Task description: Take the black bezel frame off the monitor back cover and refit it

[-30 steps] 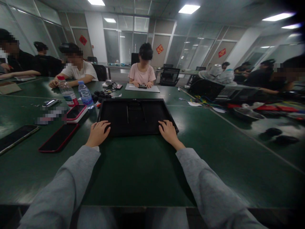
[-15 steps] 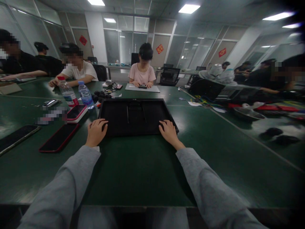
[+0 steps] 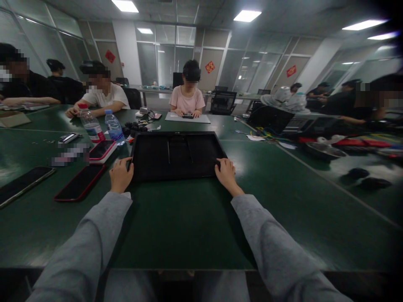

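A wide black rectangular tray-like panel [image 3: 151,160] with a raised rim lies on the green table in front of me. Two thin light lines run down its middle, and a dark block sits at its far edge. Its exact kind is unclear. My left hand [image 3: 121,174] is curled at the near left corner, thumb against the edge. At the opposite side, my right hand [image 3: 226,173] wraps the right edge, with its thumb on the rim and its fingers on the outside.
Left of the panel are a red-edged phone [image 3: 80,183], a pink-edged phone [image 3: 102,150], another phone [image 3: 25,184] and two bottles, one blue-capped [image 3: 114,128], one red-capped [image 3: 91,123]. Cables [image 3: 267,133] lie to the right. Across the table a person [image 3: 187,98] sits.
Both hands have shifted outward, from resting over the panel's near corners to holding its left and right edges. The panel has hardly moved.
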`<state>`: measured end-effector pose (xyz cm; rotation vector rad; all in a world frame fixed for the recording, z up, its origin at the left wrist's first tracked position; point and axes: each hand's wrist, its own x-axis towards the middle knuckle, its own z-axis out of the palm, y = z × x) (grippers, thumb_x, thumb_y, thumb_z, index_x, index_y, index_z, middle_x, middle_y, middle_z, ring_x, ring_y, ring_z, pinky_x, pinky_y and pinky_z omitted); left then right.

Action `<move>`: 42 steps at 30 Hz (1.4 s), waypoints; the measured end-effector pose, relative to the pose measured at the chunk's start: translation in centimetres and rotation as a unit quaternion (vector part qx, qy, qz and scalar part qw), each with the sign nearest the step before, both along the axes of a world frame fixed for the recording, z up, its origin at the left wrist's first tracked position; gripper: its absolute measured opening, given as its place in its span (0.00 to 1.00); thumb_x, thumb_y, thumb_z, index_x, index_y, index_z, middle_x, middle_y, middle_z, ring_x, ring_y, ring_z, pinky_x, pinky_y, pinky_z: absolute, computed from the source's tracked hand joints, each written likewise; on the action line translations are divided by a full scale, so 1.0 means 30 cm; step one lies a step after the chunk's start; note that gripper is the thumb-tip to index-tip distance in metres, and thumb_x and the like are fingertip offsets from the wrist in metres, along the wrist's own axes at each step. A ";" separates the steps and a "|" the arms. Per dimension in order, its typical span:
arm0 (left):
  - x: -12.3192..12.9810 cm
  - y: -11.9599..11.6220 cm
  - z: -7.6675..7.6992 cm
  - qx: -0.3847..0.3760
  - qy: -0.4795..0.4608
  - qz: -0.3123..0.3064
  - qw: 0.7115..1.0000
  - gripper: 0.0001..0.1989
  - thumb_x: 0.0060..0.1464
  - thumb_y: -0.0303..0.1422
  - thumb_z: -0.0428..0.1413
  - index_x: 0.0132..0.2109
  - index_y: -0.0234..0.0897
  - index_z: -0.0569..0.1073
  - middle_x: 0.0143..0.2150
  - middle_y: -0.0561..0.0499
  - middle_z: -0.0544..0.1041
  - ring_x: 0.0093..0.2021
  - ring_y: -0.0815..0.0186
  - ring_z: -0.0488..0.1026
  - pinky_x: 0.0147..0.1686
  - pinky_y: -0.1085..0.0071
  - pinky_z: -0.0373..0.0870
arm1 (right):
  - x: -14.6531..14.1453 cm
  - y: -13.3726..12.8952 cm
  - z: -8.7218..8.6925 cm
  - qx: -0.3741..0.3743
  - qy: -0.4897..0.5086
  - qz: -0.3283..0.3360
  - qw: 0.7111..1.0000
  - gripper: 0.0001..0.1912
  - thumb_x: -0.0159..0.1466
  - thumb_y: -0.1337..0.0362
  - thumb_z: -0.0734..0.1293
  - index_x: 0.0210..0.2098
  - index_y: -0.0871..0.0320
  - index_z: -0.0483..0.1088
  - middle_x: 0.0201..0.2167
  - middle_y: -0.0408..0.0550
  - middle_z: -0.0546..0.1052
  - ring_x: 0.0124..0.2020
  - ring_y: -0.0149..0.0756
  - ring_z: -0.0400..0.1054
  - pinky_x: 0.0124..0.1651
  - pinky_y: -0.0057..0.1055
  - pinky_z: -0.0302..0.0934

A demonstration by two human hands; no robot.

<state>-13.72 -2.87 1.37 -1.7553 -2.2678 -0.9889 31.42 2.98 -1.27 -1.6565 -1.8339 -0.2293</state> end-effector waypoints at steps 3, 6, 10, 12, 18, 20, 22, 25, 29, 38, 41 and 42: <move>-0.010 0.002 -0.002 -0.007 -0.032 -0.018 0.999 0.21 0.65 0.39 0.47 0.61 0.40 0.70 0.58 0.40 0.75 0.55 0.55 0.73 0.53 0.57 0.68 | 0.003 0.003 -0.001 0.003 0.002 -0.001 1.000 0.22 0.67 0.61 0.56 0.57 0.61 0.67 0.54 0.62 0.69 0.56 0.52 0.61 0.55 0.49 0.59; -0.023 0.006 -0.011 -0.008 -0.062 -0.028 0.998 0.22 0.64 0.39 0.48 0.62 0.39 0.69 0.57 0.40 0.76 0.51 0.57 0.76 0.52 0.59 0.70 | 0.002 0.000 0.002 0.011 0.011 -0.006 1.000 0.22 0.67 0.61 0.57 0.57 0.61 0.67 0.54 0.62 0.69 0.56 0.52 0.60 0.55 0.49 0.59; -0.034 0.012 -0.026 -0.005 -0.087 -0.023 0.996 0.23 0.64 0.40 0.49 0.63 0.37 0.68 0.59 0.39 0.76 0.54 0.55 0.76 0.54 0.58 0.70 | -0.002 -0.010 0.005 0.020 0.020 -0.006 1.000 0.22 0.67 0.61 0.57 0.57 0.61 0.67 0.54 0.62 0.69 0.56 0.52 0.60 0.56 0.50 0.59; -0.037 0.016 -0.033 -0.012 -0.090 -0.013 0.996 0.24 0.64 0.41 0.49 0.63 0.37 0.69 0.58 0.40 0.76 0.56 0.54 0.75 0.56 0.57 0.69 | 0.004 -0.010 0.004 0.033 0.031 -0.015 0.999 0.22 0.66 0.61 0.57 0.57 0.61 0.67 0.55 0.62 0.68 0.57 0.52 0.59 0.56 0.50 0.59; -0.055 0.031 -0.046 -0.058 -0.114 0.008 0.992 0.25 0.64 0.45 0.49 0.63 0.39 0.71 0.55 0.41 0.79 0.55 0.50 0.76 0.54 0.55 0.70 | 0.074 0.041 -0.027 0.039 0.133 -0.052 0.989 0.23 0.62 0.61 0.59 0.54 0.63 0.68 0.52 0.64 0.71 0.55 0.53 0.63 0.59 0.54 0.59; -0.064 0.035 -0.050 -0.060 -0.122 0.009 0.991 0.25 0.63 0.46 0.50 0.61 0.38 0.73 0.53 0.40 0.80 0.54 0.50 0.76 0.54 0.56 0.71 | 0.103 0.063 -0.038 0.023 0.201 -0.032 0.979 0.23 0.60 0.62 0.60 0.53 0.63 0.68 0.50 0.63 0.73 0.54 0.50 0.66 0.60 0.52 0.60; -0.076 0.037 -0.054 -0.056 -0.119 0.005 0.991 0.25 0.62 0.46 0.51 0.59 0.37 0.75 0.52 0.40 0.81 0.53 0.51 0.77 0.53 0.57 0.71 | 0.126 0.078 -0.043 0.010 0.261 -0.010 0.965 0.24 0.57 0.64 0.60 0.53 0.61 0.67 0.49 0.60 0.74 0.52 0.48 0.68 0.60 0.50 0.62; -0.097 0.035 -0.058 -0.050 -0.111 0.001 0.993 0.25 0.62 0.48 0.51 0.57 0.38 0.77 0.51 0.40 0.81 0.52 0.51 0.77 0.53 0.57 0.71 | 0.145 0.079 -0.043 -0.020 0.322 -0.006 0.947 0.24 0.55 0.64 0.61 0.51 0.59 0.68 0.47 0.57 0.76 0.49 0.47 0.71 0.58 0.49 0.65; -0.124 0.028 -0.060 -0.035 -0.110 0.015 0.993 0.23 0.62 0.44 0.49 0.55 0.36 0.78 0.52 0.39 0.80 0.53 0.51 0.76 0.55 0.57 0.70 | 0.132 0.047 -0.060 -0.054 0.346 -0.010 0.937 0.23 0.53 0.62 0.64 0.49 0.58 0.68 0.43 0.55 0.77 0.45 0.46 0.73 0.54 0.48 0.68; -0.149 0.043 -0.068 0.002 -0.134 0.045 0.990 0.25 0.60 0.39 0.50 0.59 0.31 0.74 0.58 0.35 0.76 0.57 0.49 0.73 0.59 0.53 0.67 | 0.037 0.076 -0.016 -0.066 0.385 0.058 0.919 0.26 0.53 0.60 0.69 0.52 0.55 0.68 0.43 0.51 0.78 0.47 0.47 0.74 0.56 0.50 0.68; -0.154 0.045 -0.077 0.008 -0.128 0.034 0.991 0.24 0.60 0.39 0.50 0.59 0.32 0.74 0.58 0.36 0.76 0.58 0.50 0.72 0.61 0.54 0.66 | 0.024 0.091 0.023 -0.037 0.414 0.076 0.906 0.25 0.54 0.59 0.69 0.51 0.55 0.70 0.44 0.52 0.78 0.50 0.47 0.73 0.57 0.50 0.69; -0.155 0.046 -0.080 0.010 -0.124 0.032 0.992 0.24 0.60 0.39 0.50 0.59 0.31 0.74 0.58 0.36 0.76 0.59 0.50 0.72 0.61 0.54 0.66 | 0.020 0.089 0.029 -0.027 0.415 0.077 0.906 0.25 0.54 0.58 0.69 0.51 0.56 0.71 0.45 0.53 0.78 0.51 0.48 0.73 0.57 0.50 0.68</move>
